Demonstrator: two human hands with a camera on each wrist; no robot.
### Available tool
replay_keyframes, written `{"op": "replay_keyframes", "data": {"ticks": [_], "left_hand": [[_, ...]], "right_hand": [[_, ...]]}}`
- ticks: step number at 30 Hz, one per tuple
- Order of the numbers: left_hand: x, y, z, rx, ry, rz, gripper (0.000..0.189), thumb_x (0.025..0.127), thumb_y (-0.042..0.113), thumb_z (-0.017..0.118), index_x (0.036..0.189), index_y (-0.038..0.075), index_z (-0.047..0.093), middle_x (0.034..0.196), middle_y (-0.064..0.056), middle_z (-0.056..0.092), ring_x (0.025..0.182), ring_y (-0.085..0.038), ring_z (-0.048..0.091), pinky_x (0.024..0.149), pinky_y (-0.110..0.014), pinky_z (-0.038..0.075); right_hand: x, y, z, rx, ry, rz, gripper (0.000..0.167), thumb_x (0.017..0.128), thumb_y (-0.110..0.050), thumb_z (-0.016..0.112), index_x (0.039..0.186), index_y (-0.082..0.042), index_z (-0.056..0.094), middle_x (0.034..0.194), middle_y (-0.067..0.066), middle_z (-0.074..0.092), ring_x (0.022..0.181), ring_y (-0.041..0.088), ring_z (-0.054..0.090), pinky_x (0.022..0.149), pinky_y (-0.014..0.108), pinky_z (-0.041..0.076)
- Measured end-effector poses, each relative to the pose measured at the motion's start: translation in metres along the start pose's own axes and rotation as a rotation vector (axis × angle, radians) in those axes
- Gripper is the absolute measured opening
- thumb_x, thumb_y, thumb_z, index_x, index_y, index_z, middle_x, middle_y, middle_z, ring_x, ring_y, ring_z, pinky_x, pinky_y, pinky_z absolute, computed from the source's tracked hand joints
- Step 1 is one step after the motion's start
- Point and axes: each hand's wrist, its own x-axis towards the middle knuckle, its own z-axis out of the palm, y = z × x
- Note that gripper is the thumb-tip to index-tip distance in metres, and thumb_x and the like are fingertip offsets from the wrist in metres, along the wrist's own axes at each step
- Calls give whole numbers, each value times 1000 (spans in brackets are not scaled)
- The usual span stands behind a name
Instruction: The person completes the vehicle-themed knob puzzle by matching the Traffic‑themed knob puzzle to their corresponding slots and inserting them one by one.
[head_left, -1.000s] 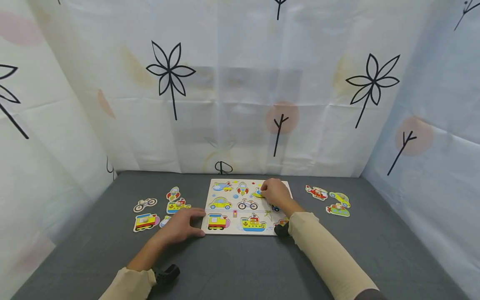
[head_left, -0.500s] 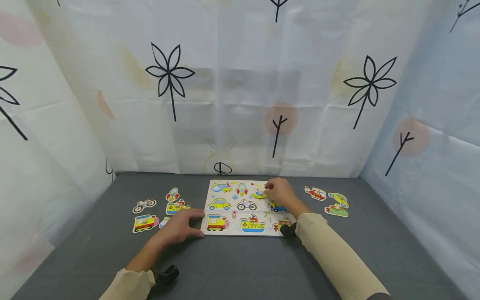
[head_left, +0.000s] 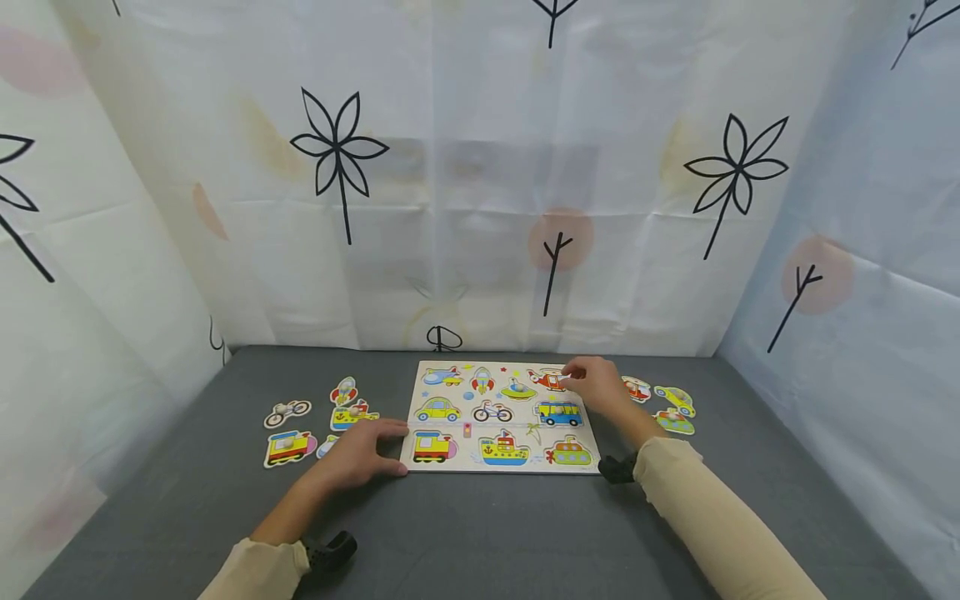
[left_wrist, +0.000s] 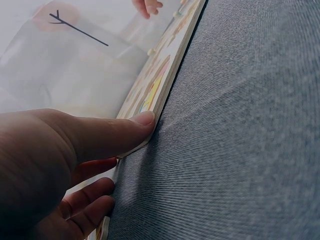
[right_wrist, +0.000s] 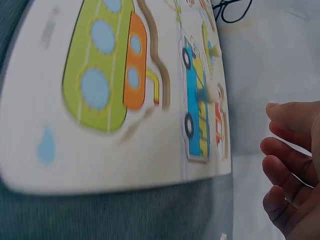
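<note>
A white wooden puzzle board [head_left: 540, 463] with pictures of vehicles lies in the middle of the table. My left hand [head_left: 358, 457] touches its left edge, the thumb [left_wrist: 135, 122] on the near corner and the other fingers loosely bent. My right hand [head_left: 597, 385] hovers over the board's far right corner, fingers half curled and nothing between them. A knobbed blue bus piece [right_wrist: 195, 112] sits in its recess, and a flying saucer piece [head_left: 518, 388] lies in the top row. Just right of the hand is a red helicopter piece [head_left: 636, 389], partly covered by it.
Beside the helicopter lie a yellow car piece [head_left: 675, 401] and a green submarine piece [head_left: 674, 422]. Left of the board are bicycle [head_left: 287, 413], train [head_left: 290, 448], rocket [head_left: 344, 390] and ship [head_left: 354, 415] pieces, plus one mostly hidden by my left hand. A patterned cloth [head_left: 465, 250] hangs behind.
My right hand has moved right, away from the flying saucer, uncovering it, the bus, the submarine and the helicopter picture on the board. My left hand stays at the board's left edge.
</note>
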Motion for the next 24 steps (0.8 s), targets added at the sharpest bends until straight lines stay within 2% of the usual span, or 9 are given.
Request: {"op": "replay_keyframes", "data": {"ticks": [10, 18, 24], "left_hand": [[0, -1, 0, -13, -8, -6, 54, 73, 19, 86, 123, 5, 67, 128, -11, 61, 124, -34, 52, 104, -53, 36], [1, -1, 0, -10, -6, 0, 54, 73, 20, 86, 122, 6, 68, 127, -10, 62, 123, -34, 52, 103, -53, 36], [1, -3, 0, -3, -4, 11, 53, 74, 20, 86, 121, 5, 68, 126, -9, 63, 123, -34, 52, 103, -53, 36]], "right_hand": [[-22, 28, -23, 2, 52, 16, 23, 90, -17, 70, 107, -1, 69, 96, 11, 66, 86, 27, 60, 70, 41, 50], [-39, 51, -42, -51, 116, 0, 19, 87, -13, 72, 100, 0, 70, 89, 10, 66, 80, 28, 60, 67, 41, 48], [-51, 68, -50, -50, 109, 32, 19, 88, -13, 71, 101, 2, 70, 90, 13, 67, 76, 27, 61, 64, 41, 48]]}}
